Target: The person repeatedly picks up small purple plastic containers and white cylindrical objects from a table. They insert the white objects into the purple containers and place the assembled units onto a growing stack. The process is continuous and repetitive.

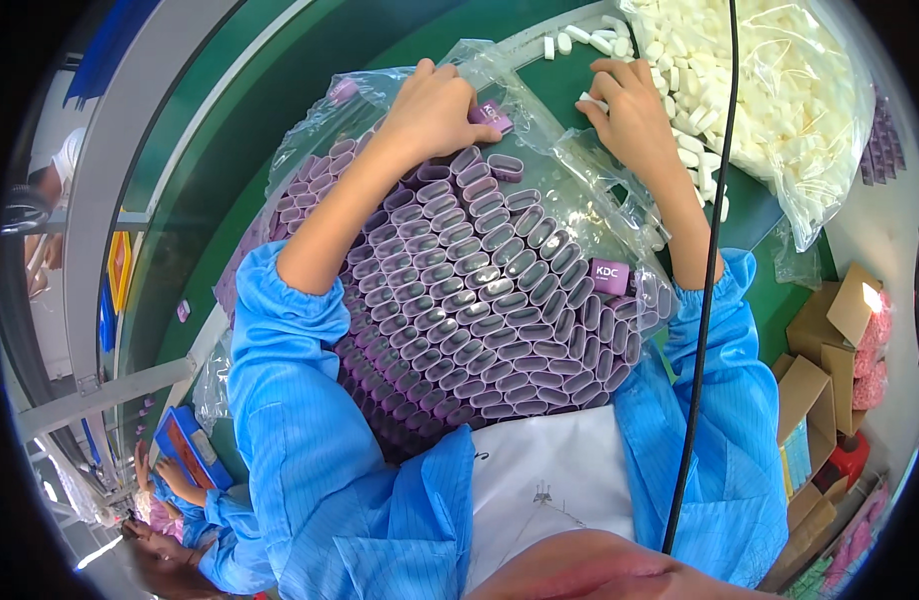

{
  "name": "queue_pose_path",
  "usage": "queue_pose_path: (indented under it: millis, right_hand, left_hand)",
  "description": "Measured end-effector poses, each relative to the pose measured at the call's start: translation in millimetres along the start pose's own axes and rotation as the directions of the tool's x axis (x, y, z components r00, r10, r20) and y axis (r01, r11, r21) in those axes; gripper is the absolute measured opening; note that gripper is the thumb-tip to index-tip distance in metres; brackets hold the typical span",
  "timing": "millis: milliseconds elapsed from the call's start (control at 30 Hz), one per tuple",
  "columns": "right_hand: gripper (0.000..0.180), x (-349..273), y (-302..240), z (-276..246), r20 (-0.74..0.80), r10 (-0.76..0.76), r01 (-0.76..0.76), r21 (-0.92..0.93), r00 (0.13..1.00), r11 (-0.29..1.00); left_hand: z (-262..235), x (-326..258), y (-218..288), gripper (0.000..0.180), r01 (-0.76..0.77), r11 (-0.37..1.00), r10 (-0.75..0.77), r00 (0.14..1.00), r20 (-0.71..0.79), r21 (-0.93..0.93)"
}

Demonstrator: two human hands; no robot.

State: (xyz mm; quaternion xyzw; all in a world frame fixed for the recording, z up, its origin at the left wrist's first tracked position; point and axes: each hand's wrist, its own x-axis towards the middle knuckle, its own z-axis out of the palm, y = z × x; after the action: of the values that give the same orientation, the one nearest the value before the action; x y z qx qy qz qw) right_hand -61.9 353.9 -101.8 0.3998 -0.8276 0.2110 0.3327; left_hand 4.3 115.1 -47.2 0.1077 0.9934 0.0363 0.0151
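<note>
My left hand [432, 108] is at the far edge of a clear plastic bag [570, 205]. Its thumb and fingers close on a small purple oval case [492, 116] with pale lettering. To the right, my right hand [632, 118] pinches a small white oblong piece [588, 99] between thumb and fingertips. Between my forearms, rows of hollow purple oval cases [480, 275] stand packed together with their open ends up. One purple case [610, 277] lies on its side at the right of these rows. A few white oblong pieces [578, 36] lie loose on the green table beyond my right hand.
A large clear bag of white oblong pieces [760, 90] spills open at the far right. A black cable [715, 230] hangs across the right side. Cardboard boxes [815, 380] stand at right. A co-worker in blue [230, 535] and a blue tray [192, 450] are at lower left.
</note>
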Motion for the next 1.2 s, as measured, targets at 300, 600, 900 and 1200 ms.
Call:
queue_pose_path:
  millis: [300,600,900,1200]
  right_hand:
    - [0.017,10.9,-21.0,-20.6,0.273,0.476,-0.473,0.798,0.836,0.372]
    - [0.017,16.2,-40.6,-34.1,0.146,0.341,-0.228,0.950,0.929,0.215]
    - [0.013,21.1,-38.8,-34.9,-0.001,-0.022,0.017,0.648,1.000,0.761]
    - [0.014,18.3,-53.8,-24.1,-0.163,0.045,0.050,0.535,0.986,0.843]
  left_hand:
    - [-14.5,-16.9,6.5,0.021,-0.141,0.637,-0.104,0.958,-0.266,-0.758]
    - [1.6,-23.7,40.2,0.022,-0.394,0.349,-0.035,0.901,-0.432,-0.850]
    - [11.1,-25.4,39.8,0.029,-0.295,0.751,-0.017,0.886,-0.464,-0.590]
    - [14.6,-24.7,40.5,0.034,-0.325,0.760,-0.018,0.854,-0.519,-0.562]
